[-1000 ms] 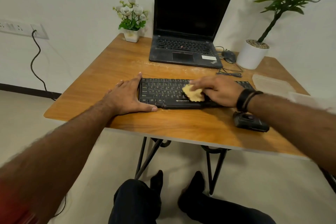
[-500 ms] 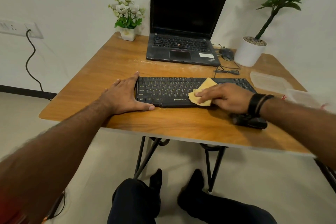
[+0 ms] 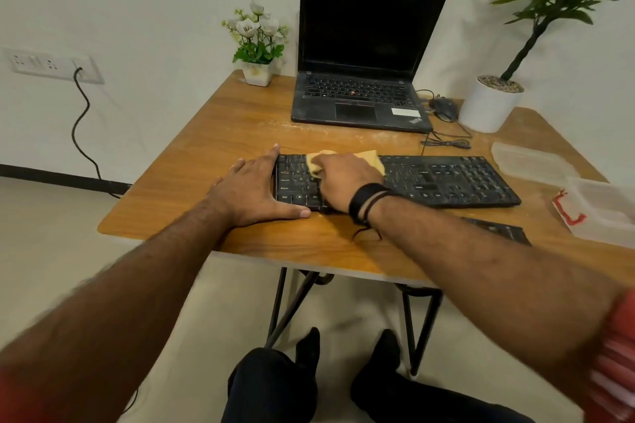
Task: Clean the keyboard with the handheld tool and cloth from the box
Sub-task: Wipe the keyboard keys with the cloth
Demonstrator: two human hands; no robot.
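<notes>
Since the earlier frame the right hand (image 3: pixel 345 182) had slid with the yellow cloth (image 3: pixel 372 159) from the middle of the keyboard (image 3: pixel 446 182) to its left end, close beside the left hand (image 3: pixel 256 191). Nearest the viewer, dark-trousered legs (image 3: pixel 275 385) and socked feet showed under the wooden table (image 3: pixel 309 244).

On the near table edge, to the right, the black handheld tool (image 3: pixel 498 230) lay partly hidden behind the right forearm — untouched. That hand, with dark bands (image 3: pixel 366 201) at the wrist, pressed down on the cloth with its fingers bunched into it; the cloth's corners stuck out beyond the knuckles over the upper key rows. The left hand lay flat and spread against the keyboard's left edge, thumb along the front edge, fingers pointing away.

At the far right stood a clear plastic box (image 3: pixel 604 213) with a red clasp, its clear lid (image 3: pixel 529 161) lying just beyond it.

Farther back sat an open laptop (image 3: pixel 364 55) with a dark screen, a mouse (image 3: pixel 445 108) and its coiled cable to the right, a white pot of flowers (image 3: pixel 256 45) to the left and a larger potted plant (image 3: pixel 491 106) at the right corner. On the wall — a socket panel (image 3: pixel 51 65) with a black cord plugged in.
</notes>
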